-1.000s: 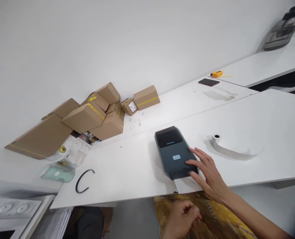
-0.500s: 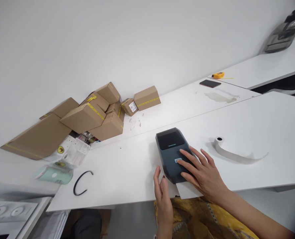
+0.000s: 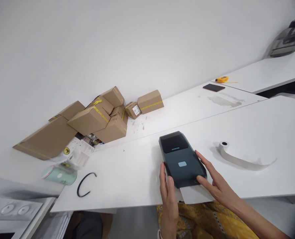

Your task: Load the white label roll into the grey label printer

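Observation:
A dark blue-grey portable printer [image 3: 181, 172] with a black window and a light blue button lies on the white table near its front edge. White paper [image 3: 195, 194] sticks out from its near end, over the table edge. My left hand [image 3: 169, 199] lies along the printer's left side, fingers pressed to it. On the other side, my right hand [image 3: 215, 182] has its fingers at the right edge and its thumb on the near right corner. Right of the printer stands a small paper roll [image 3: 224, 145] with a long unrolled tail.
Cardboard boxes [image 3: 90, 121] are piled at the back left by the wall. A black headband [image 3: 80, 189] and a mint-green container [image 3: 62, 176] lie at the left. Farther off are a phone [image 3: 213, 87], a yellow tape measure [image 3: 222, 79] and a clear container [image 3: 286, 41].
My right hand has slid off the button to the printer's right side and near corner. My left hand has come up against its left side. The view has shifted slightly.

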A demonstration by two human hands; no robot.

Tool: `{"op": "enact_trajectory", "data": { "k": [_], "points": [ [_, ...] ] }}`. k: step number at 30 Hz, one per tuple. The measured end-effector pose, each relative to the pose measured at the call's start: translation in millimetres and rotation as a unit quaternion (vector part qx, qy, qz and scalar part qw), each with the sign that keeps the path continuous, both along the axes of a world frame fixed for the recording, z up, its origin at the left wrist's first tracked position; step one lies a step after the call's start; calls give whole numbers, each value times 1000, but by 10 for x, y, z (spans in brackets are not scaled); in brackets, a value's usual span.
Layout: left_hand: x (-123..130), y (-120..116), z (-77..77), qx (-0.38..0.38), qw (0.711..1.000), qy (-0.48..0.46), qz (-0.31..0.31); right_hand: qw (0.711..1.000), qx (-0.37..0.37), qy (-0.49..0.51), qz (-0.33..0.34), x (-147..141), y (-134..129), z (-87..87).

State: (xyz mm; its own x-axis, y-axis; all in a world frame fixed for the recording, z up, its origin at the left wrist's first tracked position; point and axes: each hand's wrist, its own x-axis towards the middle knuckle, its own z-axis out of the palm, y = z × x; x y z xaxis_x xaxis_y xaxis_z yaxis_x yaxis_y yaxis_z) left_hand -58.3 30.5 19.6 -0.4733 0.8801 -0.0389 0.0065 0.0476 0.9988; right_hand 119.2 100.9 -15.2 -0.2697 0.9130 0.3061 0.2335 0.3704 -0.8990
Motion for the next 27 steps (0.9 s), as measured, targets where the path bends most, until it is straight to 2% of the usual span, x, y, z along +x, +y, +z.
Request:
{"op": "enact_trajectory", "data": {
  "k": [3,7,10,12,16,21,24,27],
  "points": [
    [37,3,-71,-12,1000,-20,20,999,-41,23,-16,-25,-21,-61],
    [113,-37,-141,-30,999,-14,11,995,-86,28,-48,-78,-68,-178],
    [149,-51,-141,-25,1000,6,11,996,-62,10,-66,-88,-84,-194],
    [149,-35,-128,-21,1000,10,19,997,-22,-10,-66,-66,-70,-137],
    [47,122,-30,39,998,12,43,994,74,-58,-50,-26,104,146],
    [-271,595,252,151,987,22,50,969,242,-44,-37,-172,661,682],
    [-425,910,301,119,987,40,97,970,240,-11,-46,-338,1023,979],
    [-463,1125,179,37,993,94,66,981,176,-5,-76,-487,1298,1229]
  ]
}}
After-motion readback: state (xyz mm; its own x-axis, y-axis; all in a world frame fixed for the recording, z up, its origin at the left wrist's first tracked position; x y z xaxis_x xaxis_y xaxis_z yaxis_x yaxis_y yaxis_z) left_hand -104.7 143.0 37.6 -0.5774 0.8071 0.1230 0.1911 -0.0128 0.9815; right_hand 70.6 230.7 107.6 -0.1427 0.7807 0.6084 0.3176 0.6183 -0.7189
